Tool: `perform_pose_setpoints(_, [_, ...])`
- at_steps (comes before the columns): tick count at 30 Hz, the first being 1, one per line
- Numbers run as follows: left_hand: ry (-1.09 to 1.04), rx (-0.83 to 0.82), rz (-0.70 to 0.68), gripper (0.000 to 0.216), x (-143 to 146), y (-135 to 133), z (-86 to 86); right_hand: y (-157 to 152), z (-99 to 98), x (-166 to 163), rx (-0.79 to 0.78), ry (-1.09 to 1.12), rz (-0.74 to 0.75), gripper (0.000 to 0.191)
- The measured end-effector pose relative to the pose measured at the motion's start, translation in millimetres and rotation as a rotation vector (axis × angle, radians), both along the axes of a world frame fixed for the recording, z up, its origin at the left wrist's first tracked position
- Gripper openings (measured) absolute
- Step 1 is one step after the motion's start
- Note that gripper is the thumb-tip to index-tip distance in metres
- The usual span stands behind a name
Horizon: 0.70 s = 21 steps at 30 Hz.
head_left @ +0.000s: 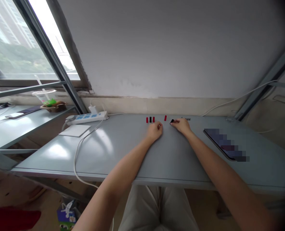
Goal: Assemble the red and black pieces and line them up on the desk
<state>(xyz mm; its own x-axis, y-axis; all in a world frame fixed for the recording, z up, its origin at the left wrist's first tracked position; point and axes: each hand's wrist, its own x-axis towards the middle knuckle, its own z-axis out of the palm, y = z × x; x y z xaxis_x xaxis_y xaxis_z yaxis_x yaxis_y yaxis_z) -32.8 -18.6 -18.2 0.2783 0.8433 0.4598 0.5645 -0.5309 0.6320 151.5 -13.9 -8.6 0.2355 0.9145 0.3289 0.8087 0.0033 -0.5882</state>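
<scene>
Small red and black pieces (150, 119) stand upright in a short row on my grey table (123, 154), near its far edge by the wall. A lone red piece (165, 118) stands to their right, and a black piece (172, 121) lies under the fingertips of my right hand (181, 125). My hands are apart, both resting on the table. My left hand (155, 131) lies curled just short of the lone red piece, holding nothing I can see; at this size, I cannot tell whether my right hand grips the black piece or only touches it. Tiny grey parts (185, 119) sit just beyond my right hand. A white power strip (86, 117) lies off to the left, and a blurred tablet (225, 144) lies to the right. The pieces are narrow and stand on end, so in my judgement a careless brush of my left knuckles could topple the lone red piece toward the row. A slip of my fingertips could flick the black piece into the grey parts or back against the wall.
</scene>
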Motion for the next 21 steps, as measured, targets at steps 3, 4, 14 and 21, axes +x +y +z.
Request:
perform_pose_setpoints(3, [0.045,0.037,-0.021,0.015,-0.8,-1.5,-1.4,8.9,-2.2,-1.7,-0.028,0.003,0.007,0.016])
perform_pose_setpoints(4, [0.055,0.042,-0.029,0.016,-0.7,-2.1,-1.4,11.5,-3.0,-4.0,-0.034,-0.002,0.011,0.016])
perform_pose_setpoints(14, [0.116,0.036,-0.041,0.018,2.8,-5.9,-2.4,32.4,-7.5,-24.4,-0.023,-0.048,0.01,0.016])
perform_pose_setpoints(21, [0.121,0.045,-0.06,0.018,4.5,-7.3,-1.7,36.1,-9.4,-28.4,-0.02,-0.063,-0.022,0.013])
